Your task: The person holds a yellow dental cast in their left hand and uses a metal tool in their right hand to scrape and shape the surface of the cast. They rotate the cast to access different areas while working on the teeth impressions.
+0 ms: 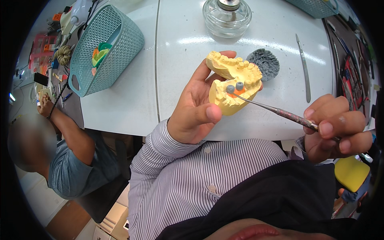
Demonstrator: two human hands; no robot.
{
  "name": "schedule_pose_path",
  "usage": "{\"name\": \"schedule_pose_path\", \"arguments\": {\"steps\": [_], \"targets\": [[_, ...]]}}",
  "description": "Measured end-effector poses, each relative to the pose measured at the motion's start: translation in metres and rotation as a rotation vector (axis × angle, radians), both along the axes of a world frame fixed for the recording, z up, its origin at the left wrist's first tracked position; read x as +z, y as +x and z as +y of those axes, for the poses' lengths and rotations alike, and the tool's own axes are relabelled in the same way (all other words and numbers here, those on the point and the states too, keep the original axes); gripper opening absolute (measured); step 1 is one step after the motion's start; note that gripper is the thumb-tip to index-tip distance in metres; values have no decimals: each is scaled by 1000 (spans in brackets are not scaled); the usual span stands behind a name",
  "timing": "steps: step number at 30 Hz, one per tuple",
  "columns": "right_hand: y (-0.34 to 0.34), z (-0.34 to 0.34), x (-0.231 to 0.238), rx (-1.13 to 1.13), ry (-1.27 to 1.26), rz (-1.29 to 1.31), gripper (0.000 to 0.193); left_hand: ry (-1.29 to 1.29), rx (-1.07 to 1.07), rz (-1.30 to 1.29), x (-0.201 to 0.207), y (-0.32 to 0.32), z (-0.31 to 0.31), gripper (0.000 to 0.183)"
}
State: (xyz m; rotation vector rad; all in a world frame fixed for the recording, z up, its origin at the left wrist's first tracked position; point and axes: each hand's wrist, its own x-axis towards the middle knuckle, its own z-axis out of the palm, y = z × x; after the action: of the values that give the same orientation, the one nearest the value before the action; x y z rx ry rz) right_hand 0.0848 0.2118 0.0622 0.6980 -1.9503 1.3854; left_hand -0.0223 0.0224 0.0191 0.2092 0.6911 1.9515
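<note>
My left hand (195,108) is closed round a yellow plaster dental model (250,74), raised above the white table. Two small grey stumps (239,85) stand on the model's near side, with an orange patch (240,91) around their base. Between its thumb and fingers my right hand (334,126) grips a thin metal dental carver (284,113) with a worn, reddish textured handle. The tool's tip meets or nearly meets the left grey stump. Behind the model lies a round dark grey wax disc (264,64) with a grooved surface.
A glass spirit burner (227,18) stands at the back. On the right lies a scalpel handle (304,68). A teal basket (106,52) with colourful pieces is at the left. Near the left rim a co-worker (76,160) sits. Several tools (352,68) line the right edge.
</note>
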Motion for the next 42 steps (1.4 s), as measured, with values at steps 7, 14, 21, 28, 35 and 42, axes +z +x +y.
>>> {"name": "schedule_pose_path", "arguments": {"steps": [7, 14, 21, 28, 35, 42], "targets": [[0, 0, 0, 14, -13, -11, 19, 13, 1, -11, 0, 1, 0, 102], [0, -1, 0, 7, -17, -7, 20, 1, 0, -7, 2, 1, 0, 104], [0, 0, 0, 17, -27, -11, 19, -2, 0, 1, -1, 0, 0, 105], [6, 5, 0, -44, -105, -21, 17, -1, 0, 7, -1, 0, 0, 105], [1, 2, -4, 15, -113, -21, 16, 1, 3, -10, 2, 0, 0, 105], [3, 7, 0, -97, -154, -27, 15, -39, -4, 67, 3, 1, -1, 105]]}}
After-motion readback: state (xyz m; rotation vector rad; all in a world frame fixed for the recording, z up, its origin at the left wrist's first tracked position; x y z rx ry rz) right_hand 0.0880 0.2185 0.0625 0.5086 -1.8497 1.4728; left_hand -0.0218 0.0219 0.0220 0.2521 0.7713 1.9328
